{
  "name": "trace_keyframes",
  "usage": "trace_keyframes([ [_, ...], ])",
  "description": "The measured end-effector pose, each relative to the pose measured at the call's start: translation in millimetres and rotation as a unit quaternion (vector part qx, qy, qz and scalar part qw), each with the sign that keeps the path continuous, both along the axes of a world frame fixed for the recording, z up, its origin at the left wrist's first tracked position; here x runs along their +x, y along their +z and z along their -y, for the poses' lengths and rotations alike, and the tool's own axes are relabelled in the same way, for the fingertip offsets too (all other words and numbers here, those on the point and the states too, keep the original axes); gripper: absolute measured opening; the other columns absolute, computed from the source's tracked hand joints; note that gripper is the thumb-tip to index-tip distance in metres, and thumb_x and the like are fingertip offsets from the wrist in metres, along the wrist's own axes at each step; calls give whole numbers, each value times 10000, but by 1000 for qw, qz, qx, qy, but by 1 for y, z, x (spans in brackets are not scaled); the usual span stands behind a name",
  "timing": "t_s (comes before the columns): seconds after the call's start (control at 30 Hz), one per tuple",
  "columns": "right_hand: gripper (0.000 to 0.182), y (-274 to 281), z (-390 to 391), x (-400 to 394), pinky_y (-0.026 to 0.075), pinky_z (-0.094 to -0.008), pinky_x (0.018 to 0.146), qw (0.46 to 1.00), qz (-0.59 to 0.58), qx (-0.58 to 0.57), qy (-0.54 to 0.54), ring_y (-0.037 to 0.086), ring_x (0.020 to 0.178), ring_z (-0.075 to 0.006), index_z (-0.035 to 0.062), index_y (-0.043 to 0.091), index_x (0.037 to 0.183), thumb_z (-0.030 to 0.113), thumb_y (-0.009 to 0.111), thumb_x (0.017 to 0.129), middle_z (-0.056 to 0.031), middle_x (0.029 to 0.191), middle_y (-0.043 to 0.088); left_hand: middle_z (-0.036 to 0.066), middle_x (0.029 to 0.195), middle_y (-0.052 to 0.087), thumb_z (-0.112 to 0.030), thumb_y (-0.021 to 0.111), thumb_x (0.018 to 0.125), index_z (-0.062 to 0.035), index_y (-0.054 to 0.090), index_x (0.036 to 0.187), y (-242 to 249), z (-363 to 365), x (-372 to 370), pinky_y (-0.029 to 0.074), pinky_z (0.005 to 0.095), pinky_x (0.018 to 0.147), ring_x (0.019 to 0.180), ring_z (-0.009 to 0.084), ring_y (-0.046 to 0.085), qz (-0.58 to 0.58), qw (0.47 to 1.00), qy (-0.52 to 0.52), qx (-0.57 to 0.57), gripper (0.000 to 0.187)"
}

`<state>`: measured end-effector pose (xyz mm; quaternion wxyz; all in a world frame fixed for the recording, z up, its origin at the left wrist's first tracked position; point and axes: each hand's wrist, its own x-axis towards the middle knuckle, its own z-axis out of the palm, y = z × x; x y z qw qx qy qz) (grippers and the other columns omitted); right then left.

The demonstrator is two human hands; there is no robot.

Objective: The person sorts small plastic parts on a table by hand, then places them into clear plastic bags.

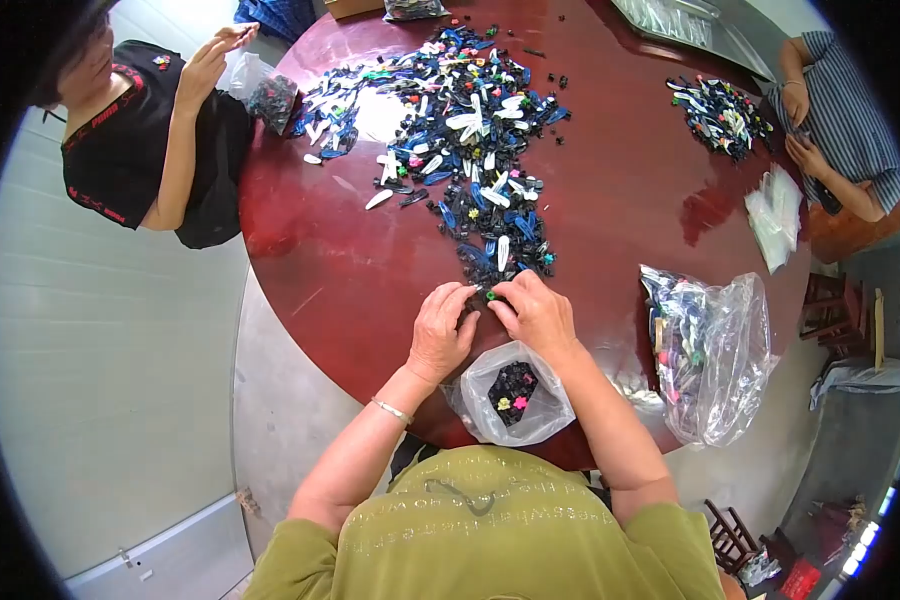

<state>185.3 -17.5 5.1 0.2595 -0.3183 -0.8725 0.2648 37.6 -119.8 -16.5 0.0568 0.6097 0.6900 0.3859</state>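
Observation:
At the near end of a long pile of hair clips [475, 130], my two hands work close together. The pile mixes white, blue and black clips with small coloured ones. My left hand [440, 328] has its thumb and fingers closed at the pile's edge, and what they hold is too small to make out. My right hand [538, 312] pinches at a small green clip [490, 296], partly hidden by the fingertips. Just below my hands, between my forearms, an open plastic bag [548, 412] holds small black clips [510, 385] with pink and yellow ones among them.
On the round red table [610, 200], a large clear bag of clips [710, 350] lies right of my right forearm. Flat plastic bags [775, 220], a smaller clip pile [720, 115] and a metal tray [695, 35] are farther off. Two people sit left and right.

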Motion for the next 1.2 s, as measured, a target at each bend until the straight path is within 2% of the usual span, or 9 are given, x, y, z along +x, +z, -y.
trace_keyframes([
  [0.23, 153, 3, -1, -1, 515, -342, 562, 999, -51, -16, 2, 638, 661, -214, 120, 679, 893, 134, 759, 764, -44, 827, 605, 147, 1055, 597, 3, 694, 729, -25, 587, 1125, 4, 0, 0, 498, 392, 828, 875, 300, 606, 22, 1000, -6, -5, 412],
  [0.33, 136, 12, -3, 6, 510, -298, 566, 976, -129, -174, -6, 628, 638, -152, 72, 662, 891, 68, 738, 778, -44, 835, 636, 149, 1070, 594, 10, 698, 722, -21, 580, 1147, 8, 1, 2, 502, 385, 817, 864, 290, 607, 34, 999, -1, -10, 443],
  [0.43, 131, 17, -4, 19, 478, -223, 568, 900, -205, -383, -42, 591, 668, -56, 34, 656, 899, -13, 714, 792, -7, 870, 663, 156, 1097, 587, 15, 700, 719, -20, 571, 1171, 10, 1, 5, 506, 380, 811, 853, 284, 607, 40, 999, 2, 2, 471],
  [0.6, 164, 72, 5, 51, 477, -197, 678, 848, -278, -447, 58, 584, 778, -33, 9, 649, 921, -66, 705, 786, -10, 929, 654, 163, 1127, 578, 18, 697, 724, -24, 564, 1186, 7, 3, 6, 503, 384, 833, 854, 290, 605, 60, 998, 11, 6, 483],
  [0.7, 140, 104, 4, 63, 474, -222, 653, 869, -193, -409, 199, 598, 741, -52, 9, 682, 877, -31, 746, 759, -18, 857, 667, 163, 1119, 582, 11, 697, 726, -25, 565, 1187, 3, 4, 4, 495, 394, 862, 890, 305, 601, 38, 999, 5, -1, 480],
  [0.83, 111, 68, -4, 45, 493, -272, 638, 962, -148, -231, 14, 639, 734, -147, 21, 699, 880, 16, 732, 774, -80, 852, 685, 164, 1102, 590, 2, 698, 727, -24, 569, 1177, 0, 3, 6, 483, 403, 885, 950, 324, 593, 16, 1000, 0, 6, 468],
  [0.87, 97, 50, -7, 43, 513, -313, 646, 970, -123, -208, -20, 659, 743, -221, 42, 705, 880, 44, 715, 784, -93, 852, 674, 165, 1098, 592, 1, 698, 727, -24, 571, 1173, 0, 3, 7, 481, 404, 887, 962, 327, 591, 15, 1000, 0, 6, 464],
  [1.0, 130, 17, -2, 34, 531, -383, 662, 995, -53, -84, -21, 656, 789, -289, 80, 703, 904, 117, 723, 781, -70, 864, 642, 164, 1086, 597, 5, 694, 726, -22, 577, 1158, -1, 4, 6, 480, 403, 879, 973, 330, 591, 9, 1000, 0, 11, 449],
  [1.2, 198, -1, 3, 21, 526, -374, 647, 999, -3, -21, -38, 652, 750, -270, 87, 693, 940, 120, 759, 756, -86, 882, 626, 149, 1052, 606, 18, 687, 726, -23, 586, 1137, 3, 2, 7, 487, 396, 854, 924, 309, 603, 18, 1000, 2, 15, 425],
])
